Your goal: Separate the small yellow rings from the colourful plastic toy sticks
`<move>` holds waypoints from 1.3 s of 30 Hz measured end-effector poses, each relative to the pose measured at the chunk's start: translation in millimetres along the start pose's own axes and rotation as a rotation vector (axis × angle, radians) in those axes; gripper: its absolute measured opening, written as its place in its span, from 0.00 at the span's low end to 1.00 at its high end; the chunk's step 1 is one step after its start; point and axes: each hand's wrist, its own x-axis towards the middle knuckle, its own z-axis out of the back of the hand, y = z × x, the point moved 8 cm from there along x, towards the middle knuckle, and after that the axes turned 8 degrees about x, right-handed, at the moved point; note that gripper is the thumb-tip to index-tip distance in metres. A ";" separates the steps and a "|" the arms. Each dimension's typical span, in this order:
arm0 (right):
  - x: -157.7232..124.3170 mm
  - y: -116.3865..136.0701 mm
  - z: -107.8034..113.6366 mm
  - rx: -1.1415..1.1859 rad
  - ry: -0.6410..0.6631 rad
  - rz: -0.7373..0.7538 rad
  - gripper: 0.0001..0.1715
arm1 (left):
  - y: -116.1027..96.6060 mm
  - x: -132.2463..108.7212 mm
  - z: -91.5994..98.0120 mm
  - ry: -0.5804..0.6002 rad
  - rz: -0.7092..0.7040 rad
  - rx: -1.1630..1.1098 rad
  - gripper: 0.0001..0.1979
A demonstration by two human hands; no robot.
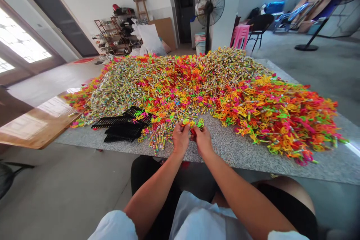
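Note:
My left hand (180, 138) and my right hand (201, 139) meet at the near edge of a granite table (230, 150), fingers pinched together. Between them they hold small bright plastic pieces (193, 123), yellow and green, with something red at the right fingers. A huge heap of neon plastic rings and small wrapped tubes (197, 86) covers the table just beyond my hands. Loose tubes (157, 138) lie beside my left hand.
Black plastic trays (123, 125) lie stacked left of my hands. A wooden tabletop (36, 127) adjoins on the left. Behind the heap stand a pedestal fan (209, 7), a pink stool (239, 35), a black chair (260, 26) and a cluttered shelf (115, 33).

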 end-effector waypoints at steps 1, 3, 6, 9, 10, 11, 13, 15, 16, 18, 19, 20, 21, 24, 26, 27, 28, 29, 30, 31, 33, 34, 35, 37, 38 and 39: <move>-0.6 2.5 2.6 -0.033 -0.009 0.047 0.16 | 1.7 0.1 -1.2 0.014 0.013 -0.002 0.12; 0.3 5.7 8.3 -0.079 -0.026 0.085 0.15 | 5.1 1.3 -2.3 0.053 0.035 0.016 0.12; 7.5 0.0 16.1 -0.011 -0.039 -0.071 0.10 | 6.7 4.2 -0.6 0.132 0.036 0.100 0.13; 13.6 -11.3 18.2 0.081 -0.022 -0.344 0.04 | 4.6 4.3 -0.1 0.227 0.023 0.162 0.14; 14.9 -12.9 18.4 0.089 -0.016 -0.405 0.04 | 4.1 3.6 -0.3 0.247 0.026 0.158 0.14; 16.3 -13.3 18.5 0.090 -0.011 -0.440 0.05 | 4.0 2.8 -0.2 0.251 0.033 0.141 0.14; 17.7 -13.4 18.4 0.092 -0.007 -0.465 0.06 | 5.9 1.1 0.6 0.217 0.061 0.070 0.13; 16.4 -14.9 18.1 0.097 -0.011 -0.459 0.05 | 11.9 -0.9 1.0 0.158 0.111 -0.025 0.14; 15.1 -15.4 18.0 0.097 -0.015 -0.438 0.04 | 15.9 -2.0 0.4 0.135 0.140 -0.065 0.14; 12.8 -13.9 18.0 0.077 -0.015 -0.350 0.05 | 22.0 -3.6 -1.3 0.106 0.177 -0.105 0.15; 12.0 -11.4 17.7 0.054 -0.004 -0.287 0.07 | 23.2 -3.7 -2.0 0.099 0.178 -0.105 0.16; 11.4 -7.9 17.1 0.025 0.013 -0.221 0.10 | 23.2 -3.3 -2.4 0.098 0.171 -0.096 0.16; 11.0 -4.1 16.5 -0.007 0.034 -0.162 0.12 | 22.4 -2.6 -2.3 0.098 0.158 -0.079 0.16; 12.4 2.9 17.4 -0.062 0.084 -0.127 0.15 | 17.5 1.0 -0.5 0.121 0.117 0.003 0.15; 14.8 0.0 19.3 -0.074 0.123 -0.262 0.13 | 12.6 3.0 1.0 0.155 0.072 0.104 0.15; 15.8 -1.9 20.8 -0.084 0.140 -0.343 0.11 | 9.5 3.6 1.3 0.177 0.038 0.168 0.14; 16.8 -3.2 22.7 -0.098 0.153 -0.414 0.09 | 6.5 3.7 1.1 0.202 0.003 0.230 0.14; 18.2 -3.4 24.9 -0.115 0.158 -0.464 0.08 | 4.1 3.6 0.8 0.224 -0.027 0.287 0.14; 20.4 -2.5 27.5 -0.135 0.154 -0.486 0.08 | 2.3 3.5 0.3 0.242 -0.049 0.335 0.14; 22.9 -0.8 29.7 -0.151 0.145 -0.484 0.08 | 1.3 3.4 -0.2 0.255 -0.059 0.371 0.14; 27.4 2.2 32.2 -0.173 0.128 -0.446 0.10 | 1.2 4.1 0.0 0.253 -0.053 0.418 0.14; 29.3 3.9 33.1 -0.193 0.117 -0.410 0.11 | 1.6 4.8 0.4 0.241 -0.044 0.433 0.14; 30.8 6.1 33.9 -0.227 0.107 -0.365 0.12 | 2.2 5.5 0.8 0.228 -0.033 0.445 0.14; 32.5 11.6 34.6 -0.331 0.098 -0.255 0.13 | 4.7 6.8 1.4 0.202 -0.009 0.455 0.13; 32.7 15.7 34.2 -0.399 0.102 -0.187 0.14 | 6.3 7.3 1.6 0.191 0.003 0.459 0.13; 32.3 20.7 33.1 -0.472 0.112 -0.111 0.14 | 8.1 7.5 1.7 0.185 0.014 0.466 0.12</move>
